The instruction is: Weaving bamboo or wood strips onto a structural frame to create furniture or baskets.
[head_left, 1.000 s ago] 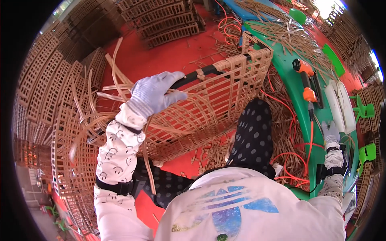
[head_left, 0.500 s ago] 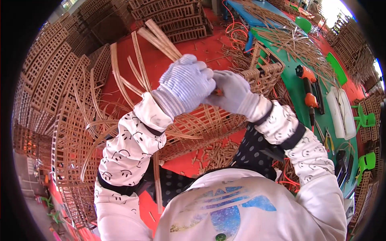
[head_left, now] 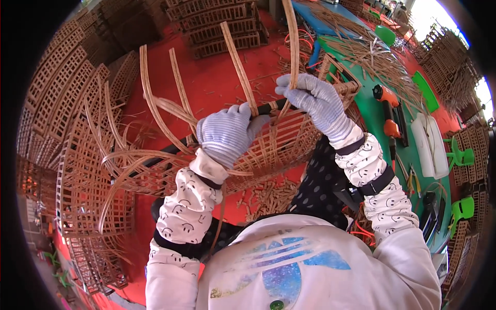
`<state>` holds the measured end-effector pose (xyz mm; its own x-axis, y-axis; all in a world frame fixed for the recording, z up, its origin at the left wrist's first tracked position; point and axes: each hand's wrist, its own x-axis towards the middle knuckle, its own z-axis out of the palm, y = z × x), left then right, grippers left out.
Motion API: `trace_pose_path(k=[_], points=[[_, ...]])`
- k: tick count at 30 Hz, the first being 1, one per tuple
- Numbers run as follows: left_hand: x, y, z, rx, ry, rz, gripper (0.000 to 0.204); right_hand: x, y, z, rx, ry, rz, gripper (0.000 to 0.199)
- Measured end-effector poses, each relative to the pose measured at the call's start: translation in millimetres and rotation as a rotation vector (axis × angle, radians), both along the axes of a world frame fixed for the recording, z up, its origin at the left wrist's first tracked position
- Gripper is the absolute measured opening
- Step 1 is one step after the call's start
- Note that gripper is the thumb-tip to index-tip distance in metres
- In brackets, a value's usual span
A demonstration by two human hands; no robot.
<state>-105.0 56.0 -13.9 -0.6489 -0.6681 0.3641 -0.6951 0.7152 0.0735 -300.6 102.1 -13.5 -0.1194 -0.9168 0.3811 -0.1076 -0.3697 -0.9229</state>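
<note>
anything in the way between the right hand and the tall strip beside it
Nothing visible: the right hand appears to touch the tall strip. Another upright strip stands further left, near the left hand, not between them.

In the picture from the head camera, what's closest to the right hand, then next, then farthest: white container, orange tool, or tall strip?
1. Tall strip: right at the right hand's fingers.
2. Orange tool: to its right, on the green table.
3. White container: farther right.
</note>
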Motion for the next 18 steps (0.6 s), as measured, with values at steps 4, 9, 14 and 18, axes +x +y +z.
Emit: trace_pose_path(k=[4, 9, 14, 18], points=[[11.6, -22.4, -15.8, -0.141, 0.036, -0.123, 0.031, 0.1, 7.0, 0.4, -0.016, 0.193, 0.109, 0.018], [47.0, -58.8, -8.2, -0.218, 0.029, -0.117, 0.031, -0.5, -12.9, -7.0, 0.082, 0.023, 0.065, 0.016], [38.5, -75.0, -8.5, -0.131, -0.056, -0.149, 0.030, 9.7, -25.8, -6.1, 0.009, 0.031, 0.124, 0.018], [41.0, -85.2, -10.2, -0.150, -0.017, -0.193, 0.033, 22.9, -31.6, -0.8, -0.020, -0.055, 0.217, 0.018]])
